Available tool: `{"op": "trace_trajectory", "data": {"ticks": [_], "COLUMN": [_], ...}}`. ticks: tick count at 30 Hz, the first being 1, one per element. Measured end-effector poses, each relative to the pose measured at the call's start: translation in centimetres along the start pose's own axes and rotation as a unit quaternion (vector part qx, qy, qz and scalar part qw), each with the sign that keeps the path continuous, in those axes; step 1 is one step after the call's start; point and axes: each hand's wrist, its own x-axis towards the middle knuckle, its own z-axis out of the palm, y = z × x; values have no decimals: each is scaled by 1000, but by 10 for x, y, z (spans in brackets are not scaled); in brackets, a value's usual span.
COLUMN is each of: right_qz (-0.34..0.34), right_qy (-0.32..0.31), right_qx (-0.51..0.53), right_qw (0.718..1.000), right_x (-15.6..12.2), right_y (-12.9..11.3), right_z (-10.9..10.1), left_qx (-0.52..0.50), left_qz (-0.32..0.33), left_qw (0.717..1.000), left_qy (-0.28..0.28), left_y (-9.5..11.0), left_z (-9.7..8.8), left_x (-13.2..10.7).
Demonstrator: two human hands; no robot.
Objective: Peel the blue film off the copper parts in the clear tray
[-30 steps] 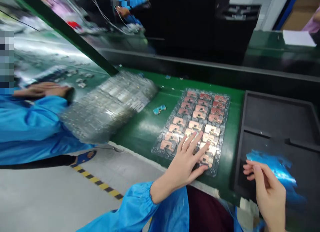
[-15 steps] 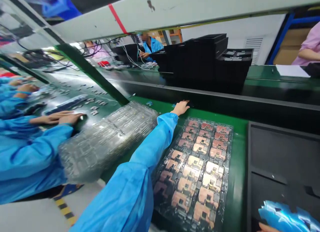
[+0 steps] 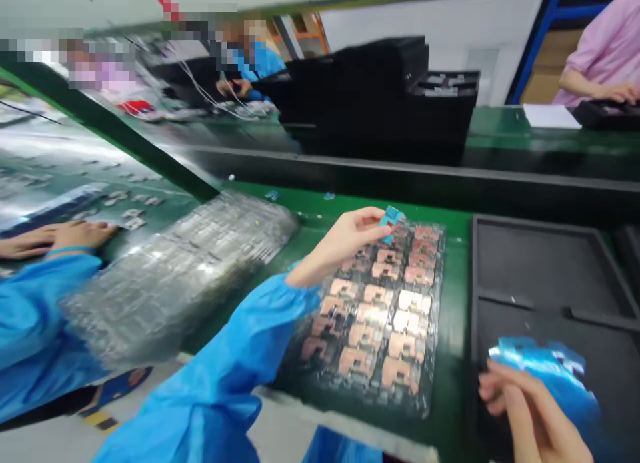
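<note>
My left hand (image 3: 345, 242) pinches a small blue film piece (image 3: 391, 218) between thumb and fingertips. It is over the far end of a clear plastic tray (image 3: 435, 330), whose pockets hold rows of flat copper-coloured parts (image 3: 357, 362). At the lower right, my right hand (image 3: 535, 410) has its fingers drawn together; whether something sits between them is hidden. Right beside those fingers is a shiny blue film heap (image 3: 550, 370), over a black tray (image 3: 525, 253) with low dividers.
Left of the tray stands a stack of clear plastic trays (image 3: 185, 270). A co-worker's hands (image 3: 75, 240) rest on the bench beyond it. Small blue bits (image 3: 329, 196) lie near the black ledge (image 3: 350, 170). Black bins (image 3: 360, 96) stand behind, and a green post (image 3: 115, 130) slants at left.
My left hand has come back from the ledge toward the tray, now with a blue film piece in its fingers. More of my right hand shows beside the blue film. The view has shifted.
</note>
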Motion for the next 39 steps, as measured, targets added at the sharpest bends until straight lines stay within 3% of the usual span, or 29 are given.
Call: {"op": "trace_trajectory", "data": {"ticks": [3, 5, 7, 10, 13, 18, 23, 29, 33, 36, 39], "right_qz": [-68, -55, -23, -5, -18, -58, -66, -70, -78, -157, -272], "right_qy": [-91, -129, -132, -111, -90, -10, -71, 9, -19, -72, -72], "right_qx": [83, 115, 121, 129, 139, 125, 142, 120, 107, 61, -7], "right_qw": [990, 983, 984, 985, 986, 990, 985, 990, 991, 983, 960], "right_x": [10, 20, 22, 14, 3, -5, -10, -8, -4, -2, 0], "right_y": [-39, -53, -58, -56, -51, -44, -44, -39, -37, -38, -40], "right_z": [17, 30, 39, 44, 45, 46, 42, 46, 41, 30, 23], "left_qx": [-148, -195, -206, -191, -181, -181, -208, -206, -237, -240, -242], "left_qz": [-36, -53, -62, -59, -49, -44, -44, -54, -74, -93, -90], "left_qw": [985, 977, 975, 980, 982, 981, 973, 976, 969, 965, 964], "left_qy": [-81, -71, -47, -10, 30, 48, 88, 48, 16, 46, 66], "left_y": [28, 38, 40, 36, 32, 33, 30, 29, 29, 29, 28], "left_z": [44, 68, 86, 103, 113, 123, 126, 132, 128, 120, 116], "left_x": [-91, -133, -159, -181, -193, -205, -206, -216, -218, -215, -212]}}
